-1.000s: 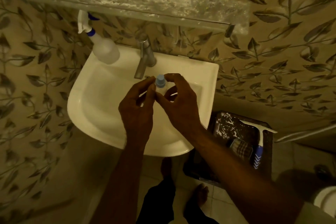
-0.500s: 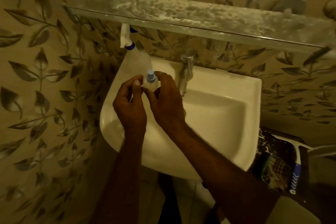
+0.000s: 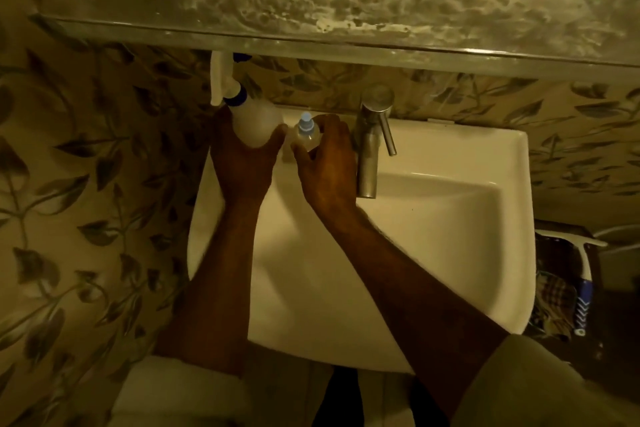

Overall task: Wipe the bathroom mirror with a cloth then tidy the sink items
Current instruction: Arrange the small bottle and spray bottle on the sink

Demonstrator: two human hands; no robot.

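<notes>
Tidy step, sink items at back-left rim of the sink (image 3: pixel 450 218). Left hand (image 3: pixel 242 163) cupped around spray bottle (image 3: pixel 254 125), standing in the corner. Right hand (image 3: pixel 329 163) fingers closed on small clear bottle with blue cap (image 3: pixel 306 130), between sprayer and faucet (image 3: pixel 372 142). Next, probably: seat both upright, let go. Squeegee (image 3: pixel 581 274) far right below the sink. No readable labels.

A white sink (image 3: pixel 450 218) is fixed against the leaf-patterned wall, below a glass shelf (image 3: pixel 346 10) with a mottled, dusty-looking surface. On the sink's back ledge stand a spray bottle (image 3: pixel 254 128) at the left corner, a small blue-capped bottle (image 3: pixel 306 132) just beside it, and the metal tap (image 3: pixel 372 135).
</notes>
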